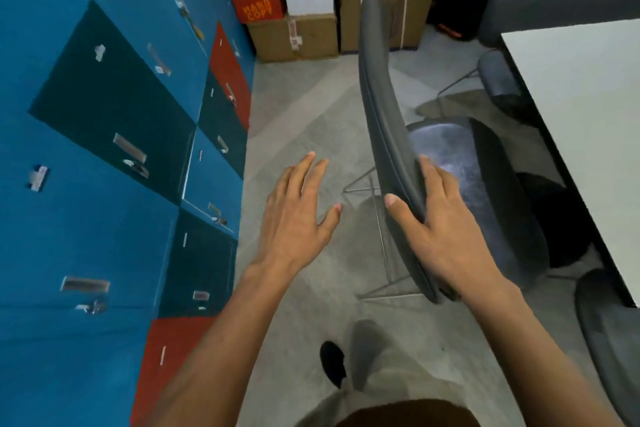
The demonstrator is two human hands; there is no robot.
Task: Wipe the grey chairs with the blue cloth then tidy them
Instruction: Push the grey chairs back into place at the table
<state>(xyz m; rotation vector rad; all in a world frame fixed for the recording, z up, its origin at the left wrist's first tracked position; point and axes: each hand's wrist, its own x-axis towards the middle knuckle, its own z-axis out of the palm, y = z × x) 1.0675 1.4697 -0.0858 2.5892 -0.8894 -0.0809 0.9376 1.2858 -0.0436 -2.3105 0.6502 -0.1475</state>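
No blue cloth shows anywhere, and the white table (585,135) hides part of the grey chair (460,184) under its edge. The right hand (446,236) clamps the chair's smooth curved backrest; the left hand (294,215) hovers beside it with fingers spread, above the mottled concrete floor (311,107).

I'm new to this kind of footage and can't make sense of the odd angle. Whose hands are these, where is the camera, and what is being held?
There is only one picture, taken by a wide-angle camera worn on a person's head, looking down at their own bare hands. No machine is involved. The right hand has its grip on the top edge of a grey chair's backrest, thumb on one side and fingers on the other. The left hand is open in the air, holding nothing. Blue and red lockers stand on the left, cardboard boxes at the far end, and a white table on the right. No blue cloth is in view.
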